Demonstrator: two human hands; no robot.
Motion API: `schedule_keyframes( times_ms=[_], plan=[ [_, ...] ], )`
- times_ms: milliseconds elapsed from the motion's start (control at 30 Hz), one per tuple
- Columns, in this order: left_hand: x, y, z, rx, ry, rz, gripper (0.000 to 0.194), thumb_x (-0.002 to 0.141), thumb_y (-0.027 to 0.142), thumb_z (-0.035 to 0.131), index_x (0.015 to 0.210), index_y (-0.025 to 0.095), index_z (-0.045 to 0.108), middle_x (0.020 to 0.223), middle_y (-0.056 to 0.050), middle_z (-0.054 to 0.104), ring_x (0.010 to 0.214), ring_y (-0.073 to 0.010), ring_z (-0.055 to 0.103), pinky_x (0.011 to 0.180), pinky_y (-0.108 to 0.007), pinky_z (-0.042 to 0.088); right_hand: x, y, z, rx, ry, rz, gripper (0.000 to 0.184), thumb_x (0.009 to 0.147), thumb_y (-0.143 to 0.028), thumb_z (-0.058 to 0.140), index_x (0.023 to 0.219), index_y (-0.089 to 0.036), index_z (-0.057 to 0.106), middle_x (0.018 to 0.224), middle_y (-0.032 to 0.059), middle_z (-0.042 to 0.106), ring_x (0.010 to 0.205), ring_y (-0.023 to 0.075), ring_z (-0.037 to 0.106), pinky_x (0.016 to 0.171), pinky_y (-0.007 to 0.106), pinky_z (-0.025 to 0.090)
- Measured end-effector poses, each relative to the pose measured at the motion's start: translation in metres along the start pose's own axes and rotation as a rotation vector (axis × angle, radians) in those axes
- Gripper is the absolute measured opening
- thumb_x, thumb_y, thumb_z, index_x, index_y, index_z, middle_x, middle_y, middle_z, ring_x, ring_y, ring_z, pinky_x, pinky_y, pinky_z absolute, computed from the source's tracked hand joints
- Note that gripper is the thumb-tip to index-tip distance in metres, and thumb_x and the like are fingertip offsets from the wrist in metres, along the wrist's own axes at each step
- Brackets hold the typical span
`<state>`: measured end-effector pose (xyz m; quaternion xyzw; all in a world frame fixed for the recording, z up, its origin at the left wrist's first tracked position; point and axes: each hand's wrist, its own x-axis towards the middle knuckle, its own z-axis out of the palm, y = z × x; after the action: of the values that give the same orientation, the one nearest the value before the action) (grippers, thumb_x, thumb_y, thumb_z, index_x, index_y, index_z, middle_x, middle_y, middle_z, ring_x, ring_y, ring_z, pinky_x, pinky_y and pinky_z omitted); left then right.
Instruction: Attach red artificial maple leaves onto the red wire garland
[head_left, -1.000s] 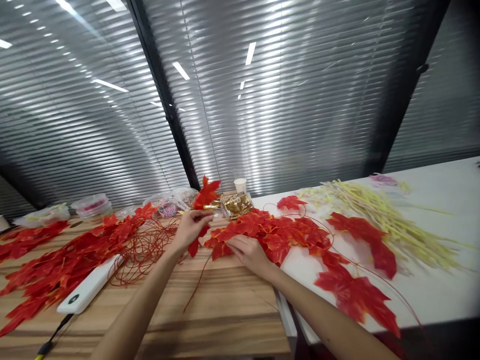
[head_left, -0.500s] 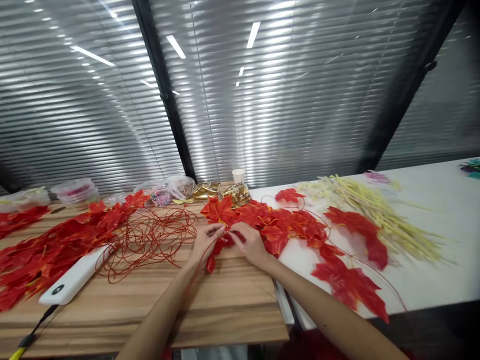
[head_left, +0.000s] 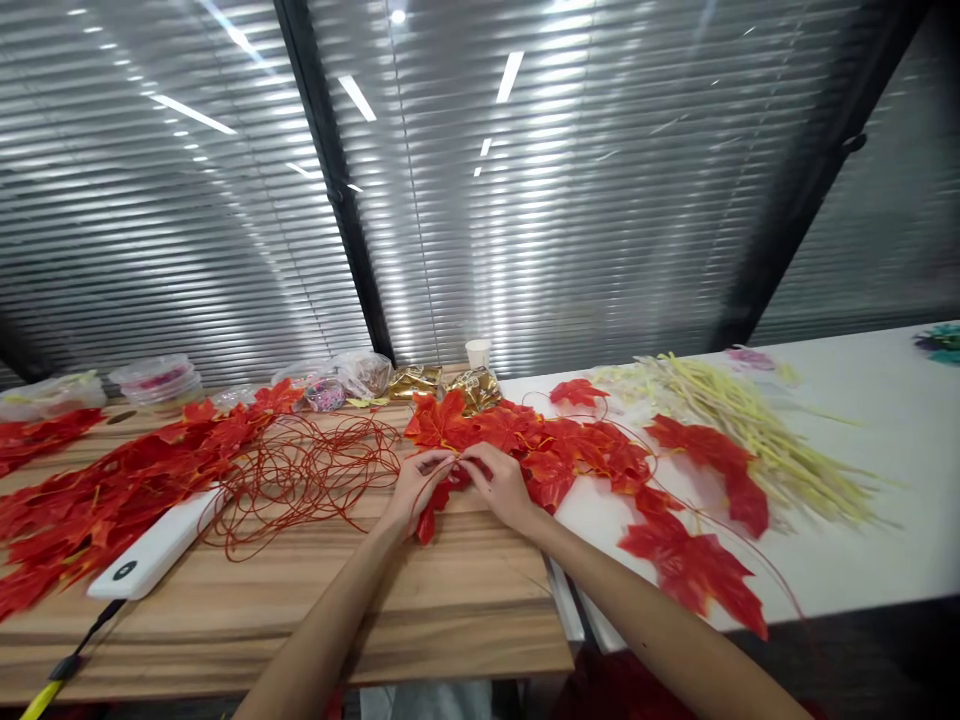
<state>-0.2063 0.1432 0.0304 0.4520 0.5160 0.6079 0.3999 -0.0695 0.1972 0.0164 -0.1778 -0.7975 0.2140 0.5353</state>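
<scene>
My left hand point(head_left: 414, 487) and my right hand point(head_left: 501, 484) meet at the middle of the wooden table point(head_left: 315, 600), fingers pinched together on a red artificial maple leaf point(head_left: 442, 424) and its thin stem. A small red leaf part point(head_left: 428, 518) hangs just below my left hand. The leaf belongs to a heap of red leaves point(head_left: 570, 450) that runs right onto the white table point(head_left: 862, 540). A tangle of red wire point(head_left: 300, 480) lies left of my left hand.
More red leaves point(head_left: 97, 500) cover the left of the wooden table, beside a white power bank point(head_left: 154, 553) with a cable. Plastic bags point(head_left: 352, 375), gold wrappers point(head_left: 450, 385) and a paper cup point(head_left: 478, 353) stand at the back. Yellow stems point(head_left: 757, 430) lie on the white table.
My left hand came down from holding a leaf up in the air and joined my right hand on the leaf at the pile's edge. The view shifted slightly.
</scene>
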Motion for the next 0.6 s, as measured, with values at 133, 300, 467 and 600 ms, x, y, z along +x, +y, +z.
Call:
schedule_keyframes(
  times_ms=[133,300,467,600],
  plan=[
    [0.0009,0.0008,-0.0018,0.012,0.010,-0.005,0.022,0.061,0.029,0.070,0.076,0.013,0.067,0.076,-0.004,0.067,0.067,-0.0127,0.058,0.065,-0.023,0.046,0.0010,-0.0004,-0.0014,0.016,0.021,-0.002,0.010,0.083,-0.018,0.048,0.086,-0.019,0.058,0.081,0.0043,0.061,0.075,0.0155,0.058,0.070,0.027,0.047],
    [0.0005,0.0000,-0.0008,0.057,0.031,0.017,0.021,0.062,0.029,0.069,0.077,0.014,0.067,0.080,-0.005,0.067,0.073,-0.0141,0.059,0.070,-0.024,0.046,0.0024,-0.0002,-0.0017,0.055,0.030,-0.015,0.012,0.083,-0.015,0.047,0.087,-0.018,0.058,0.087,0.0056,0.060,0.083,0.0155,0.057,0.075,0.028,0.047],
    [-0.0004,-0.0003,0.0006,0.065,-0.025,-0.016,0.024,0.062,0.030,0.068,0.079,0.014,0.067,0.081,-0.006,0.068,0.072,-0.0143,0.060,0.071,-0.025,0.046,0.0011,0.0003,-0.0003,0.042,0.029,-0.044,0.013,0.083,-0.014,0.047,0.087,-0.018,0.058,0.085,0.0057,0.061,0.081,0.0154,0.057,0.074,0.027,0.048],
    [-0.0002,-0.0009,0.0010,0.050,-0.016,-0.024,0.023,0.062,0.029,0.069,0.078,0.013,0.067,0.078,-0.006,0.067,0.069,-0.0136,0.059,0.069,-0.024,0.046,0.0006,0.0014,0.0000,0.031,0.030,-0.051,0.013,0.083,-0.015,0.047,0.087,-0.018,0.059,0.084,0.0059,0.061,0.080,0.0157,0.058,0.073,0.028,0.048]
  ],
)
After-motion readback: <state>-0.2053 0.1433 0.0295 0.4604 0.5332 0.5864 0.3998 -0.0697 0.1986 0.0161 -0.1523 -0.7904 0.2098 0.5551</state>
